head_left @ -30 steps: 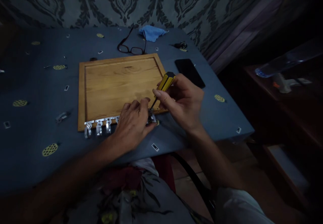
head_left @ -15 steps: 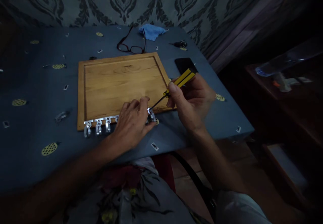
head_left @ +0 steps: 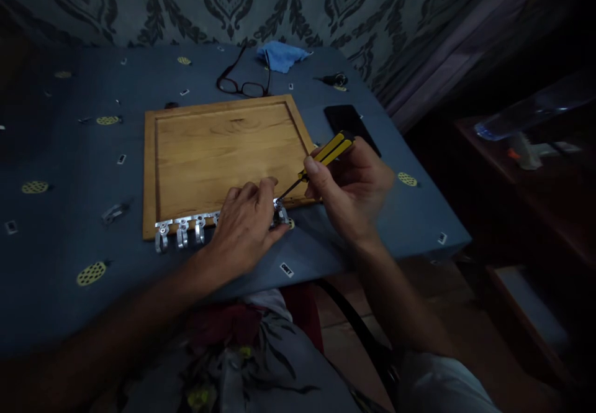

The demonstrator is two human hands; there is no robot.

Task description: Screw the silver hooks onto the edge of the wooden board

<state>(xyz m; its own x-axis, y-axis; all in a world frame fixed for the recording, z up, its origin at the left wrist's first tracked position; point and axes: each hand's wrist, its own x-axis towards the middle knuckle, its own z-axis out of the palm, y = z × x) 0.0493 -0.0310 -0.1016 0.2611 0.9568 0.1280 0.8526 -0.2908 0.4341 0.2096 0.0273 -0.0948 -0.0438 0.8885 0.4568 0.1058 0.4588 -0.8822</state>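
Observation:
A metal hook rail with several hooks lies along the near edge of a framed wooden board. My left hand presses over the rail near its right end, with fingers on the board and thumb below by the last hook. Its palm hides the rail's middle. In my right hand is a screwdriver with a yellow and black handle, pinched between thumb and fingers. The screwdriver slants down to the left, its tip at the rail's right end beside my left fingers. The screw itself is too small to make out.
Behind the board lie eyeglasses, a blue cloth and a small dark tool. A black phone sits to the right. One loose metal hook rests left of the board on the patterned tablecloth.
The screwdriver handle has turned about its axis, and my right hand has shifted slightly left. My left hand stays in place on the rail.

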